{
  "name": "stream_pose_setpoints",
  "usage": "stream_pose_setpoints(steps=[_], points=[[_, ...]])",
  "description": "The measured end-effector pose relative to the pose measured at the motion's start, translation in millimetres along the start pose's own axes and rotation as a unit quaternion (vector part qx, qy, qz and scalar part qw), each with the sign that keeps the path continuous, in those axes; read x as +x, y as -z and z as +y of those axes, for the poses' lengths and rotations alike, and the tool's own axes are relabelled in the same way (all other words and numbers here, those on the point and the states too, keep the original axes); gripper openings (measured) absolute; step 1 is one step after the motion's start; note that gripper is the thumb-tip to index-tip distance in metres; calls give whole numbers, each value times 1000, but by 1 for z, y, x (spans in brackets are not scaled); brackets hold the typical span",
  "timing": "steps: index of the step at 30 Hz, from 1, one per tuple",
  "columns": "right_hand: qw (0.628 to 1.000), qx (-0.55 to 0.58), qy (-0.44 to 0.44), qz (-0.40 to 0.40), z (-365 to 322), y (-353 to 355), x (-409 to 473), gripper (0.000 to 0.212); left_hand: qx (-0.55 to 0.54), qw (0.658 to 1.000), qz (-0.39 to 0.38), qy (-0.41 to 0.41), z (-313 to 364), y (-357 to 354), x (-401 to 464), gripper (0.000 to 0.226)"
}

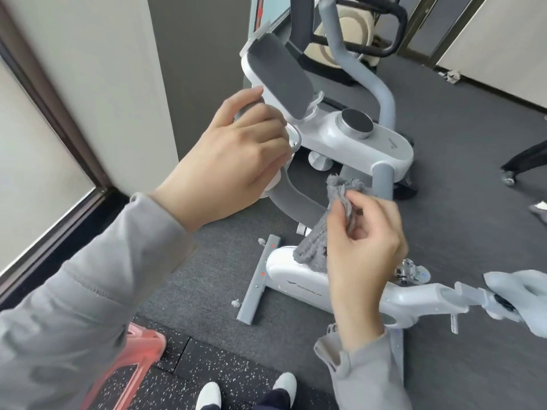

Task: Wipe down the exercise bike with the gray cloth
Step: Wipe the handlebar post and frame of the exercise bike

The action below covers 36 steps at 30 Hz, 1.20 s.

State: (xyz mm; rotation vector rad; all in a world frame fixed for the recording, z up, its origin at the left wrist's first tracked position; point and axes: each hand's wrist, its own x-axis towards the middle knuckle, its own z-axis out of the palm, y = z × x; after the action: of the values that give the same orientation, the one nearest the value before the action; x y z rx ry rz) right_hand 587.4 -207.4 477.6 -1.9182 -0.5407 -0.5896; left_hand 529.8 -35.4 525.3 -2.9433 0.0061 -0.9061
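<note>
A white and grey exercise bike stands in front of me, with a dark console screen and a round silver knob on its top. My left hand is wrapped around the bike's left grey handlebar grip. My right hand pinches a gray fluffy cloth, which hangs bunched just below the right grey grip and above the white lower housing. The cloth is not pressed against any surface. The bike's grey seat shows at the right edge.
Another exercise machine with black bars stands behind the bike. A grey base bar lies on the dark carpet. A red translucent object sits at bottom left by a speckled mat. A wall and window frame run along the left. My white shoes show below.
</note>
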Motion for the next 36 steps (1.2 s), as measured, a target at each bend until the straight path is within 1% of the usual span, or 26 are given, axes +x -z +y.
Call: stream_pose_setpoints(steps=[2, 5, 7, 10, 12, 16, 22, 27, 29, 32, 34, 36], points=[[996, -37, 28, -71, -4, -2, 25, 11, -2, 1000, 5, 1, 1, -1, 0, 30], [978, -74, 38, -193, -9, -14, 52, 12, -5, 1000, 12, 2, 2, -1, -1, 29], [960, -55, 14, -276, -11, -23, 64, 13, -8, 1000, 22, 2, 2, -2, -2, 30], [921, -24, -33, -386, -10, -32, 70, 15, -13, 999, 30, 3, 2, -3, -1, 31], [903, -24, -39, -427, -7, -32, 68, 18, -14, 999, 33, 4, 2, -3, -2, 31], [890, -8, -31, -454, 0, -24, 61, 23, -10, 999, 31, 7, 3, -5, -3, 30], [901, -18, 21, -434, 10, -14, 52, 26, 5, 999, 27, 18, 6, -5, -3, 30], [893, -38, 31, -447, 24, 1, 53, 25, 14, 998, 37, 52, 25, -10, -2, 29], [884, -48, 36, -464, 31, 8, 57, 25, 3, 998, 34, 48, 41, -17, -2, 27], [863, -48, 25, -503, 39, 16, 65, 24, -12, 999, -8, 45, 65, -29, -3, 30], [845, -54, 26, -532, 47, 22, 72, 24, -13, 997, -39, 63, 83, -40, -4, 32], [824, -74, 60, -558, 58, 28, 79, 24, -9, 993, -59, 103, 96, -50, -4, 33]])
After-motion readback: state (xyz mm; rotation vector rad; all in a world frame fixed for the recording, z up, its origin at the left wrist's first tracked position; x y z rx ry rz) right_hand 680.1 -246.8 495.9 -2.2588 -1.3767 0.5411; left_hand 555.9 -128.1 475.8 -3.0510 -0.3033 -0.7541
